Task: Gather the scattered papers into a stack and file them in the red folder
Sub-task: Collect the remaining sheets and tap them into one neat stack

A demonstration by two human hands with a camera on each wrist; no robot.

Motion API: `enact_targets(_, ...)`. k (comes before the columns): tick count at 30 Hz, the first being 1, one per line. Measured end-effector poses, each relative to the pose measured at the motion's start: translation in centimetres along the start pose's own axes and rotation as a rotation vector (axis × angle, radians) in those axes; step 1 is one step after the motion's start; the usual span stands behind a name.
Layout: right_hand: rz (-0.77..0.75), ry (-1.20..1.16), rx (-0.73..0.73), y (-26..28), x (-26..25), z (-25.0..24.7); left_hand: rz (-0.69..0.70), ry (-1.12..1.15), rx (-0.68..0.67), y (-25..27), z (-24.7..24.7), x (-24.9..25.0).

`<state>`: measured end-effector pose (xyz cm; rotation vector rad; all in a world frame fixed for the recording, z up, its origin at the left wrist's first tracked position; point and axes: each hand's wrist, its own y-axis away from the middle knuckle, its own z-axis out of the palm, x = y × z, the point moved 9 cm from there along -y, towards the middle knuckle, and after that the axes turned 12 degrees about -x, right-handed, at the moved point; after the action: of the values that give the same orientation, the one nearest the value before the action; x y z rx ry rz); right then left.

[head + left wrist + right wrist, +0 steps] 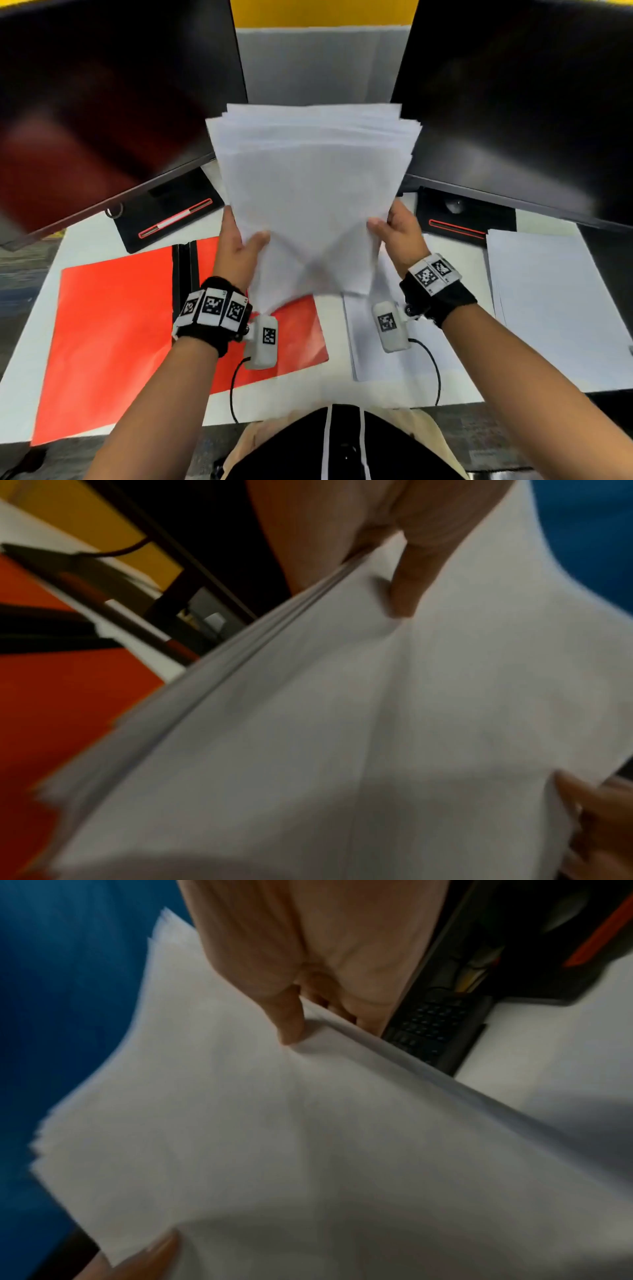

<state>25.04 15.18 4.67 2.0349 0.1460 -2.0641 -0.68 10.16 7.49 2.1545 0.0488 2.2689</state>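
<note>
- While both hands hold it up off the desk, the stack of papers [311, 192] stands nearly upright between the two monitors, its top edges uneven and fanned.
- The left hand [239, 246] grips the stack's lower left edge, thumb pressed on the near face; the left wrist view shows that thumb [411, 588] on the sheet, with the other fingers behind the stack.
- The right hand [397, 233] grips the lower right edge the same way; in the right wrist view its thumb [291, 1023] pinches the paper.
- The red folder [113, 342] lies open and flat on the white desk [78, 236], on the left, below the raised stack, with a black spine strip [185, 270] down its middle.
- More white sheets [383, 353] lie on the desk under the right wrist, and another pile [555, 291] sits at the far right.
- Two dark monitors, left monitor [102, 102] and right monitor [520, 102], stand at the back on black bases with red stripes.
</note>
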Motion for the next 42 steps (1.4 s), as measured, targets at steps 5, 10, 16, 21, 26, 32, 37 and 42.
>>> enact_targets(5,-0.113,-0.009,0.056,0.2,-2.2,0.3,0.143,-0.058,0.095,-0.1,0.0,1.5)
enact_targets(10,-0.091,0.0,0.039,0.9,-0.4,1.4,0.148,-0.066,0.075,0.1,0.3,0.5)
enact_targets(16,-0.153,-0.066,0.041,0.5,-2.1,1.6,0.174,-0.029,0.098,-0.4,-0.6,1.1)
enact_targets(21,-0.197,-0.018,0.079,-0.8,-4.2,1.6,0.139,0.032,0.126,-0.9,-1.0,0.6)
enact_targets(26,-0.249,0.074,0.154,-1.2,-4.9,1.9,0.135,-0.003,0.154,-1.4,-0.9,0.7)
enact_targets(32,-0.307,0.109,0.202,-1.0,-5.8,1.6,0.093,-0.015,0.137,-1.5,-0.9,-0.2)
enact_targets(37,-0.374,0.138,0.123,-1.3,-8.2,2.4,0.061,-0.039,0.118,-1.8,-1.5,-1.2)
enact_targets(42,-0.371,0.243,0.095,-1.5,-8.4,3.6,0.074,-0.076,0.135,-2.7,-0.6,-0.6)
